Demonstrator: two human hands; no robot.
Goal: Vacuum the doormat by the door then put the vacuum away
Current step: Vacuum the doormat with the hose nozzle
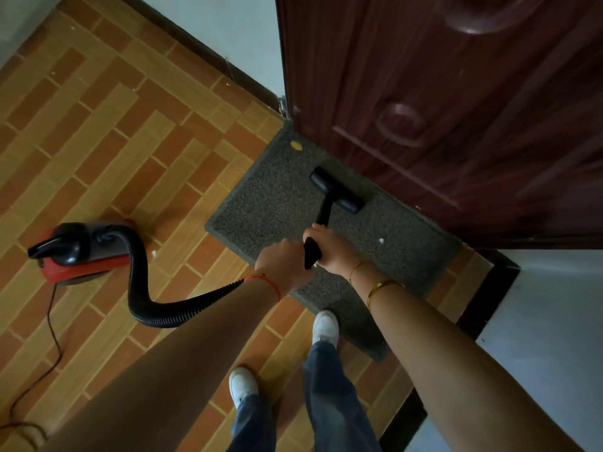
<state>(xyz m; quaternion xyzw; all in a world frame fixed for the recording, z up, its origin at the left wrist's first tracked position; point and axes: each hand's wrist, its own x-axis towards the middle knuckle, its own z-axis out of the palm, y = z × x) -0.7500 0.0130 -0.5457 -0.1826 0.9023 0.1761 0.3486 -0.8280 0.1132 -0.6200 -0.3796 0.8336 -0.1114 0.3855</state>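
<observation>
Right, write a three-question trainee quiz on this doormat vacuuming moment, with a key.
1. True or false: the nozzle rests on the doormat.
2. Which bit of debris lies nearest the doormat corner by the door hinge? A) yellow speck B) white scrap C) neither
3. Fill in: the red vacuum body stands on the ____ floor, off the mat.

Key: 1 true, with both the left hand and the right hand gripping the wand. 2 A. 3 tiled.
</observation>
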